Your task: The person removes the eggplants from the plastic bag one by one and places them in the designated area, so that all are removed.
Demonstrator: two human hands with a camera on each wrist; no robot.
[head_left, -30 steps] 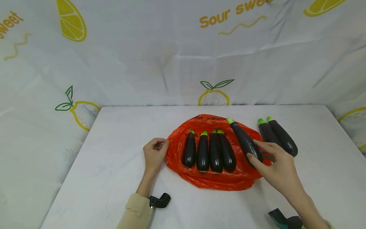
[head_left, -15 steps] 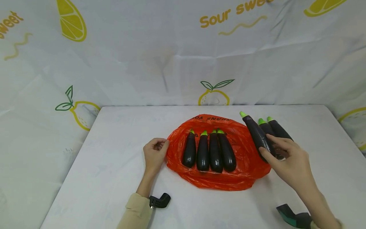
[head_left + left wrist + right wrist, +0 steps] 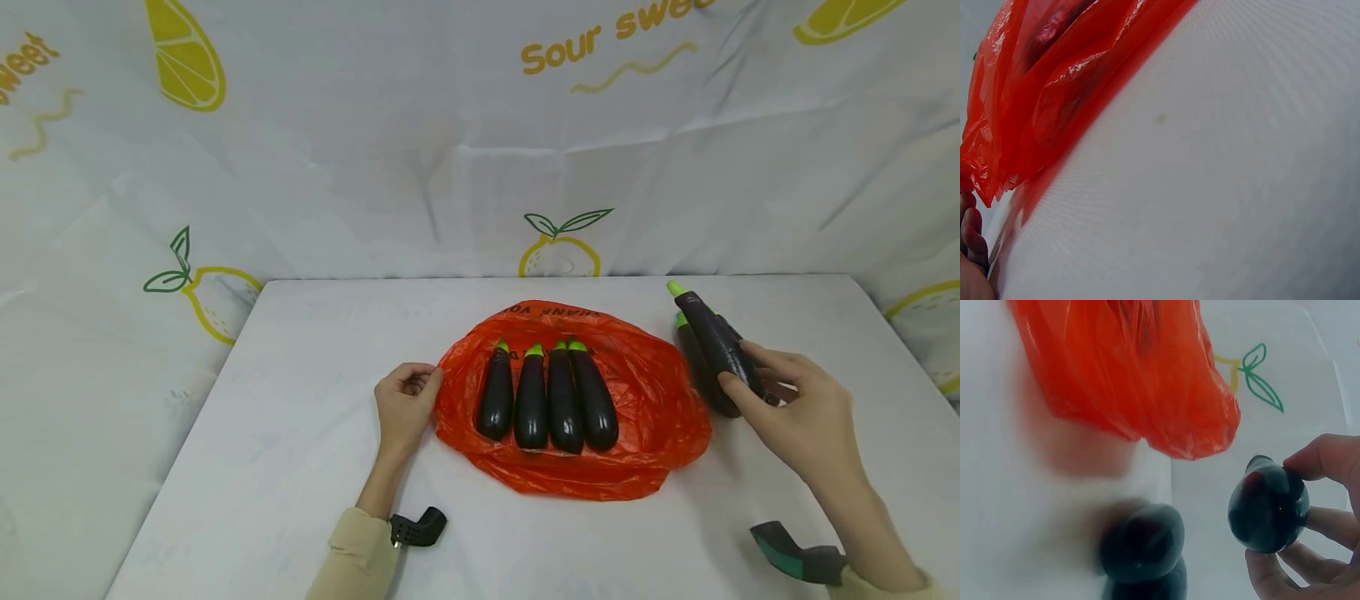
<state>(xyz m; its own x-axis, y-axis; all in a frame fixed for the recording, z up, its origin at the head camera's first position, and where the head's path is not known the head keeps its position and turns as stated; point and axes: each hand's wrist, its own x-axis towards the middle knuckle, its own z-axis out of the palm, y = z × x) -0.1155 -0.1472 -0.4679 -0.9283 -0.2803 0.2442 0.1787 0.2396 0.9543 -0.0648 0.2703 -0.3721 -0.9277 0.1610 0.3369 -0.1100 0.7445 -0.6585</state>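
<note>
My left hand pinches the left edge of a red plastic bag, which lies spread on the table. In the left wrist view its curled fingers show at the bag's gathered edge. Several dark eggplants with green stems lie side by side in the bag. To the right of the bag, my right hand holds another eggplant by its thick end, stem pointing away. Beneath it lie two more eggplants, one mostly hidden. The right wrist view shows the held eggplant apart from the lying pair.
The white table ends at a back edge against a hanging white cloth printed with lemons and words. A black wrist device sits at the left wrist, and another device at the right.
My right hand has carried the eggplant rightward, from over the bag's right side to over the eggplants beside the bag. My left hand has stayed at the bag's edge.
</note>
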